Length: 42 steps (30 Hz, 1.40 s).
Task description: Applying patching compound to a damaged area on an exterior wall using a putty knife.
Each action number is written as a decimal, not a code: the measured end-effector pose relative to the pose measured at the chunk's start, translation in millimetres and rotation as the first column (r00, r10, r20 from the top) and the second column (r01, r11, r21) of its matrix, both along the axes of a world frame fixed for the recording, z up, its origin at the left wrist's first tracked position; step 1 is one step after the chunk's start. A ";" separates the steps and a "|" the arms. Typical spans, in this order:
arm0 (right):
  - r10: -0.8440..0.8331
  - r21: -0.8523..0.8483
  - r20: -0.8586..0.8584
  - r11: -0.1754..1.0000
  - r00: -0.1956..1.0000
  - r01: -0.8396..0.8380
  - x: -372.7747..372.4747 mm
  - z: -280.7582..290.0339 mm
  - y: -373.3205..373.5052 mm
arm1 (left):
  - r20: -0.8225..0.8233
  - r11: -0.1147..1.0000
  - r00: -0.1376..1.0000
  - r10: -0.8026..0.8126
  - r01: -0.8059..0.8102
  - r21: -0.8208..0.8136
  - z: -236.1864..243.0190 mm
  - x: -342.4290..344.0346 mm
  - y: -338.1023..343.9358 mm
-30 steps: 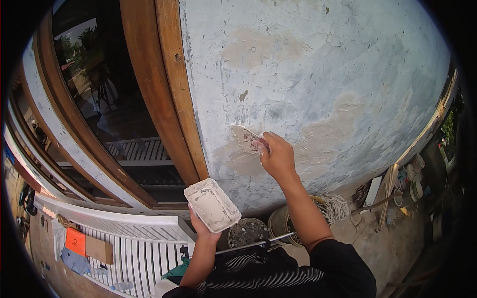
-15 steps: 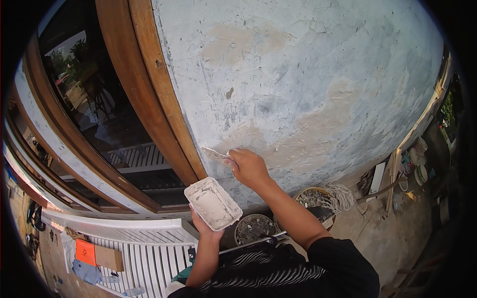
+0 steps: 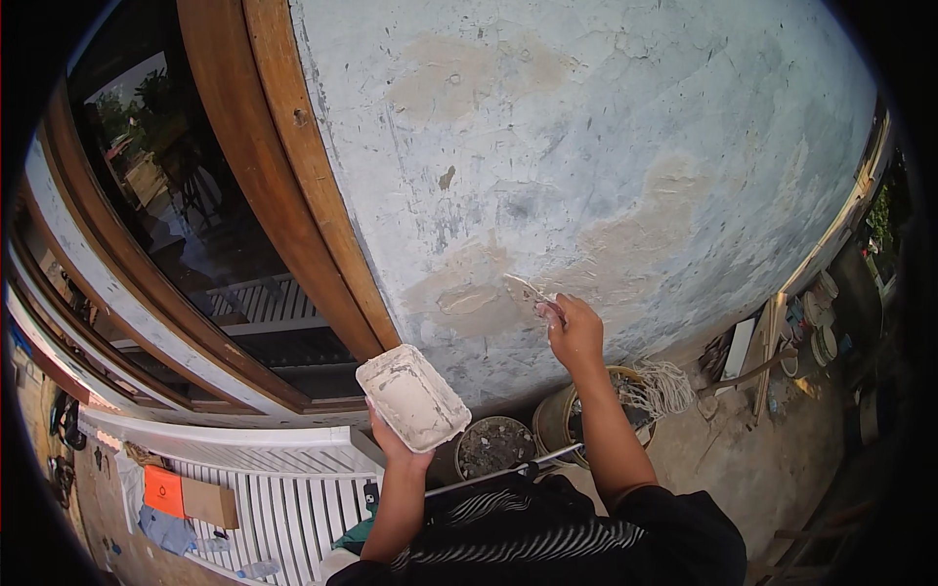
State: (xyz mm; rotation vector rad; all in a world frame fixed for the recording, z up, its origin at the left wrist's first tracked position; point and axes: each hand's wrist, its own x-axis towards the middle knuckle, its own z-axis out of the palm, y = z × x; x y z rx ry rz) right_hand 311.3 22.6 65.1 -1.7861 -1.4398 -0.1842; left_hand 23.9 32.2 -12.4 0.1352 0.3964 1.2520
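Observation:
My right hand (image 3: 576,335) is closed round the handle of a putty knife (image 3: 528,289), whose blade lies against the pale blue wall (image 3: 606,156). Just left of the blade, a damp beige putty patch (image 3: 474,293) covers the wall, with a larger patch (image 3: 645,230) to its right. Lower down, my left hand (image 3: 396,444) grips a rectangular tub (image 3: 415,396) from beneath and the side. Whitish putty coats the tub's inside and rim.
A wooden window frame (image 3: 313,176) borders the wall on the left. Below it stands a white slatted bench (image 3: 283,523) bearing an orange box (image 3: 164,491) and a cardboard box (image 3: 209,504). Pots of soil (image 3: 495,449) and a mop head (image 3: 669,391) sit at the wall's foot.
My right hand has swept the putty knife rightward along the wall, away from the window frame. Fresh putty now shows left of the blade. My left hand and the tub stay nearly in place.

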 end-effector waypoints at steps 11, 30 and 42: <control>0.086 0.061 -0.151 0.995 0.985 -0.077 35.6 -38.7 24.7 | -0.022 0.997 0.997 -0.078 0.079 0.019 -1.6 15.5 1.9; 0.202 0.145 -0.114 0.972 0.973 -0.185 -25.3 -90.3 29.5 | 0.003 1.000 1.000 -0.001 0.000 0.021 1.3 -14.9 -3.0; 0.294 0.136 -0.339 0.955 0.894 -0.263 -51.6 -85.9 27.1 | -0.019 0.999 1.000 -0.011 0.012 0.036 -2.7 -11.2 6.1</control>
